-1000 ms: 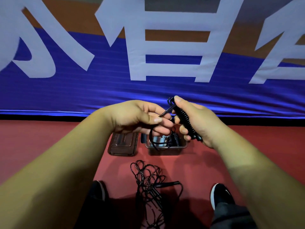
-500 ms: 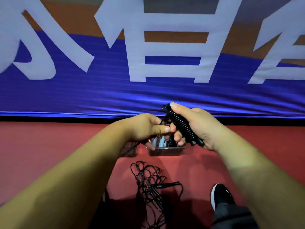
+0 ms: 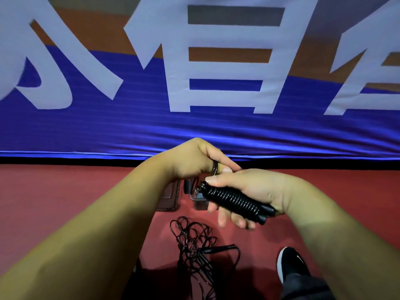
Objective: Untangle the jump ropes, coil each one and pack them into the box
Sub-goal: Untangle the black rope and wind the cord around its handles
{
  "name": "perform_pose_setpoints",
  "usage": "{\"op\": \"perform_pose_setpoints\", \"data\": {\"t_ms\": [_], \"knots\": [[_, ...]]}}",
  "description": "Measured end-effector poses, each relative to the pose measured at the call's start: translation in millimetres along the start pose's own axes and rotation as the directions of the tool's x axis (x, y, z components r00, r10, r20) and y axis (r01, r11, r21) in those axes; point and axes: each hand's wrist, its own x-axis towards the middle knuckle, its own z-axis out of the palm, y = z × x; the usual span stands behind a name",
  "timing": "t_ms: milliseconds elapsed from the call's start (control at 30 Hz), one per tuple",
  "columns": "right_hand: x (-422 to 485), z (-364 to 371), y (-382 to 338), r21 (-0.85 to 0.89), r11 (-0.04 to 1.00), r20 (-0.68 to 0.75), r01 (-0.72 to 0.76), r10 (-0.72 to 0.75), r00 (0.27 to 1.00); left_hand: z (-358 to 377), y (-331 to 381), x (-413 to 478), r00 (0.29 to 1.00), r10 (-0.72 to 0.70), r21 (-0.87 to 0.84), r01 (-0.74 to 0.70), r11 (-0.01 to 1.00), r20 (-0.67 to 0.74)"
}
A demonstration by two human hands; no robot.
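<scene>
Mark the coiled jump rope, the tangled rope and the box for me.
coiled jump rope [image 3: 233, 199], head view, middle of the black wound turns.
tangled rope [image 3: 192, 241], head view, centre of the loose loops.
box [image 3: 199, 204], head view, its exposed front wall.

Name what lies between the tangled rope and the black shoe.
Bare red floor only, from tangled rope to black shoe, seen in the head view.

box [image 3: 198, 202] on floor [image 3: 65, 191] | lid [image 3: 170, 195] just beside, 9 o'clock | tangled rope [image 3: 192, 245] at box's 6 o'clock | shoe [image 3: 289, 263] at that rope's 3 o'clock | banner [image 3: 216, 131] behind, 12 o'clock | coiled rope [image 3: 233, 199] in right grip [image 3: 255, 189], over box
</scene>
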Motion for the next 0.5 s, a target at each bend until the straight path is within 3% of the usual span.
{"op": "perform_pose_setpoints", "data": {"t_ms": [133,267,367,400,500], "knots": [[1,-1,2,-0.031,1.000,-0.002,0.005,-0.005,1.000,5,-3,2,0.999,-0.024,0.058,0.026,0.998,-0.045],[3,-2,1,0.139,0.983,-0.048,0.120,-0.115,0.992,-3,-13,6,0.975,-0.062,0.135,0.092,0.987,-0.214],[3,-6,0,0.206,0.958,-0.120,0.198,-0.176,0.977,-2,-25,2,0.970,-0.140,0.279,0.194,0.940,-0.200],[3,-7,0,0.223,0.948,-0.161,0.228,-0.195,0.968,-2,-28,1,0.973,-0.161,0.259,0.200,0.945,-0.164],[1,-17,1,0.288,0.909,-0.279,0.303,-0.223,0.934,-6,-33,-3,0.990,-0.134,-0.028,0.133,0.991,-0.051]]}}
